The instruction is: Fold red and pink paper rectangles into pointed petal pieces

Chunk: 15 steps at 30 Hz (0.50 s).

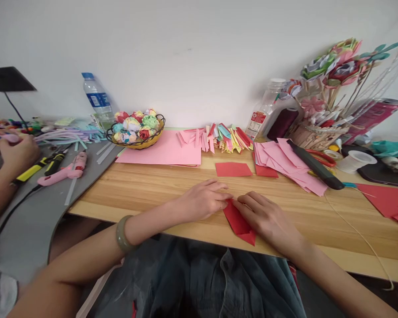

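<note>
A folded piece of red paper (238,219) lies near the front edge of the wooden table, with a folded flap at its lower end. At its upper left corner are the bent fingers of my left hand (207,201), closed on the paper. My right hand (263,216) covers the paper's right side, its fingers closed along the upper edge. Both hands nearly meet there, and the fingertips partly hide the fold. Just beyond lie a flat red paper piece (233,169) and a fan of pink paper sheets (285,163).
A basket of paper flowers (135,143) and folded paper strips (219,138) stand along the wall. To the right are a black-handled tool (315,164) and a white spool (357,161). On the left, another person's hand (18,152) works near a pink glue gun (64,171).
</note>
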Available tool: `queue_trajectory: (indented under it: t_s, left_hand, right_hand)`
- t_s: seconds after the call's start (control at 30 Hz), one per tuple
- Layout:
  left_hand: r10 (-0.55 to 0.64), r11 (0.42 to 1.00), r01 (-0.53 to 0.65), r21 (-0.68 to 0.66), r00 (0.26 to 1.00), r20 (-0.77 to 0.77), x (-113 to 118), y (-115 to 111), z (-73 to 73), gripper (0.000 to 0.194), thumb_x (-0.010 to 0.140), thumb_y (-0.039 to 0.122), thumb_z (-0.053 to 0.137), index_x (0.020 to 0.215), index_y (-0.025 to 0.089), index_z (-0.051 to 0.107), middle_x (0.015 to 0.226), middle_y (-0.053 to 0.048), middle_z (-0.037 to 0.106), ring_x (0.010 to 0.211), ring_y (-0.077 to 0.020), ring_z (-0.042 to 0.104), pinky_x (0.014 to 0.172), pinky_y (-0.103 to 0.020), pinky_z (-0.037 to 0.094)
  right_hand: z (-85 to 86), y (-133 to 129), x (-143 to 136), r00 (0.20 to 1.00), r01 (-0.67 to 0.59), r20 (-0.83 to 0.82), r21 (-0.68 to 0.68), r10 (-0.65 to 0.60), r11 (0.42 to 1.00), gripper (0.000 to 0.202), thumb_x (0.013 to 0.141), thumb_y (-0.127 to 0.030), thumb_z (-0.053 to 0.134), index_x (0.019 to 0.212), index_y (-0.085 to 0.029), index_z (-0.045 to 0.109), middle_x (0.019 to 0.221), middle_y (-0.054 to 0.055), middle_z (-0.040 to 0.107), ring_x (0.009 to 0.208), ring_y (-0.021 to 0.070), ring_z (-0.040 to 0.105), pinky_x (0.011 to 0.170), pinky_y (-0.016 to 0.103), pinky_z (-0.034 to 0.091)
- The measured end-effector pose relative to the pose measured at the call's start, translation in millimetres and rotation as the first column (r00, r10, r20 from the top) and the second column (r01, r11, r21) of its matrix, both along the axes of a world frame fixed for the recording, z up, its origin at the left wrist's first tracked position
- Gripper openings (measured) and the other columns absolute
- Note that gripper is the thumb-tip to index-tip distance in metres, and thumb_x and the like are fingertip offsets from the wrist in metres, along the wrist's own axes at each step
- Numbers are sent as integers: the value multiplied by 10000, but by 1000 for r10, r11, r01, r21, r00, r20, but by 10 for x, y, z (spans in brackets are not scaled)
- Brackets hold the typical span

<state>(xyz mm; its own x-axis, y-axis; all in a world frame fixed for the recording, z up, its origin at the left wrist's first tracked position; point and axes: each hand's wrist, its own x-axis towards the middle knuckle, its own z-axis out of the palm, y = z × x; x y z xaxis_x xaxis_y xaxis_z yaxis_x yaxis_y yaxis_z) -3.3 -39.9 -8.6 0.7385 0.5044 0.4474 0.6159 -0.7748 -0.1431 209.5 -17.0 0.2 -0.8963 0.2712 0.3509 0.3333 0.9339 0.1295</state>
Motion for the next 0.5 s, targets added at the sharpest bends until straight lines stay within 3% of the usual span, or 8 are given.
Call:
queue_trajectory:
  t_s: [0.27,0.5]
  left_hand:
    - [7,999,-10,-48,997,-71,-18,13,1,217,901,175,482,937,209,694,1071,36,674,1113,-208,513,946,-339,386]
    - [-2,998,-4,-64,996,-92,-25,27,-12,221,898,172,478,980,192,682,1066,18,677,1102,-207,524,960,-333,382]
  right_hand:
    - [19,-8,9,999,-48,-5,71,49,996,321,925,-95,304,909,-47,622,796,127,588,757,218,500,645,347,471]
    - [23,-12,6,1000,-25,1,31,25,999,327,934,-118,300,898,-77,622,807,119,582,779,219,502,663,347,466]
